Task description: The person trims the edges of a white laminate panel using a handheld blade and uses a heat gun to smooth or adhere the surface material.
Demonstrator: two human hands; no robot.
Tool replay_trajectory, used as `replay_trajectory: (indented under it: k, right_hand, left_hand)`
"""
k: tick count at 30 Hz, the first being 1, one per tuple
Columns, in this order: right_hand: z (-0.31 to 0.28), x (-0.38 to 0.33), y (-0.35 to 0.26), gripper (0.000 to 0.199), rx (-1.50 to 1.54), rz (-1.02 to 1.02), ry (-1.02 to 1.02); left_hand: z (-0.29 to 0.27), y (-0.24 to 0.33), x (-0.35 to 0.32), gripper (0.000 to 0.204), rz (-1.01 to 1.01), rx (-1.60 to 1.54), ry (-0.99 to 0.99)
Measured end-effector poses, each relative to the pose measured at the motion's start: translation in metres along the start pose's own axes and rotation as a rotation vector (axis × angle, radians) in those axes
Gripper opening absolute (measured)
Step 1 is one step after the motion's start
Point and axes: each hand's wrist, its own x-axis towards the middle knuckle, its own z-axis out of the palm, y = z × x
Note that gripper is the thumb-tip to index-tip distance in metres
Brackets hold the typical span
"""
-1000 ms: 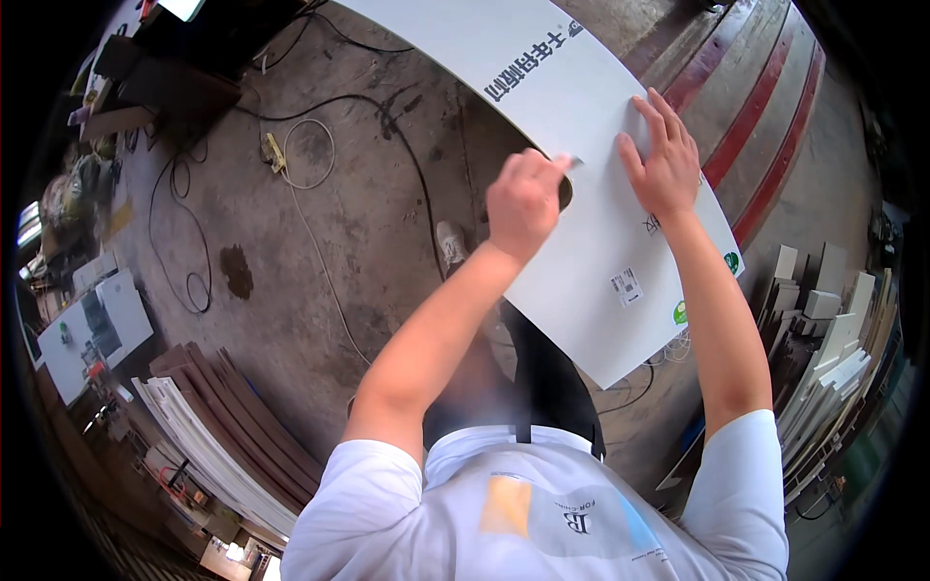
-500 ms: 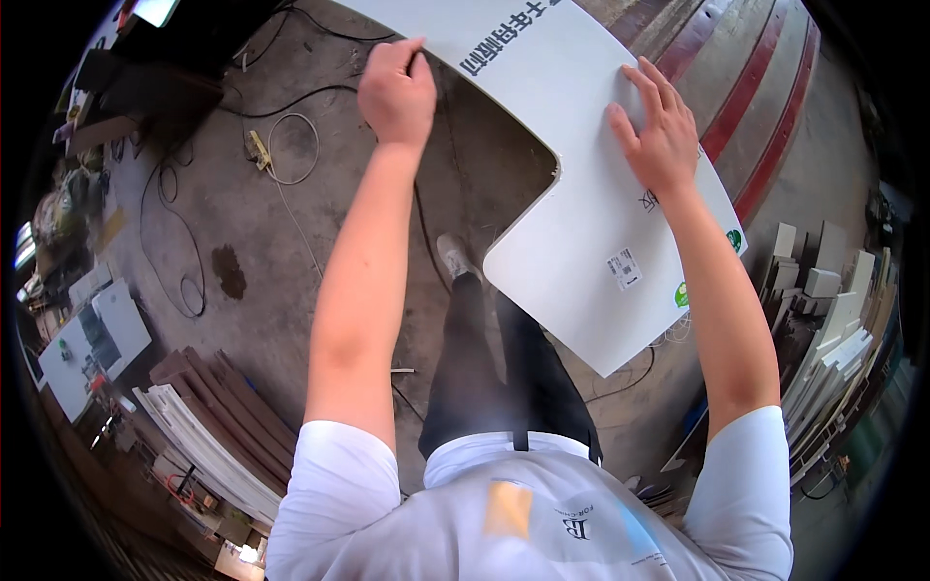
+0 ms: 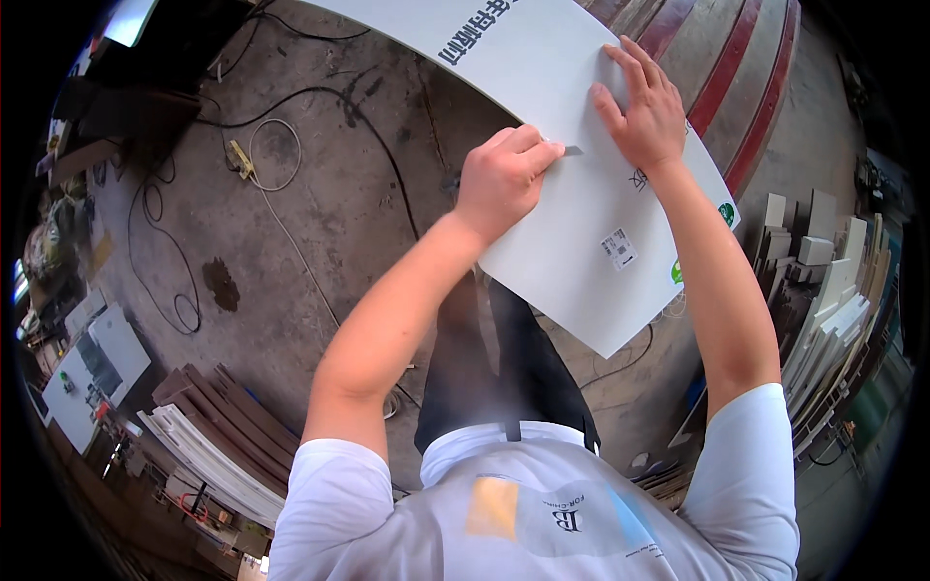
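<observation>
1. Your left hand [image 3: 499, 179] gripped a blade [image 3: 573, 150] over the board [image 3: 567, 228], ahead of your legs [image 3: 536, 358].
2. Right hand [image 3: 643, 116] rested open on it, fingers spread.
3. Risk: a slip could've cut that hand.

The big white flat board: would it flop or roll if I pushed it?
The big white flat board probably wouldn't flop: it shows no obvious sag. Being flat and angular, it would likely slide rather than roll. Its smooth-looking face might be slippery under the bare, spread right hand.
</observation>
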Motion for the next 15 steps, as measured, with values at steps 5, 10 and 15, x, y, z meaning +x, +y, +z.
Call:
replay_trajectory:
  k: [5, 10, 15]
  right_hand:
    - [0.002, -0.003, 0.002, 0.056, -0.038, -0.003, 0.0]
    - [0.001, -0.003, 0.004, 0.056, -0.032, -0.017, 0.009]
    - [0.001, -0.004, 0.003, 0.056, -0.037, -0.035, -0.004]
  left_hand:
    - [-0.04, -0.023, 0.01, 0.024, 0.135, -0.134, -0.441]
    - [-0.036, -0.047, 0.012, 0.022, -0.386, -0.117, 0.445]
    - [-0.003, -0.055, 0.012, 0.019, -0.207, 0.158, 0.524]
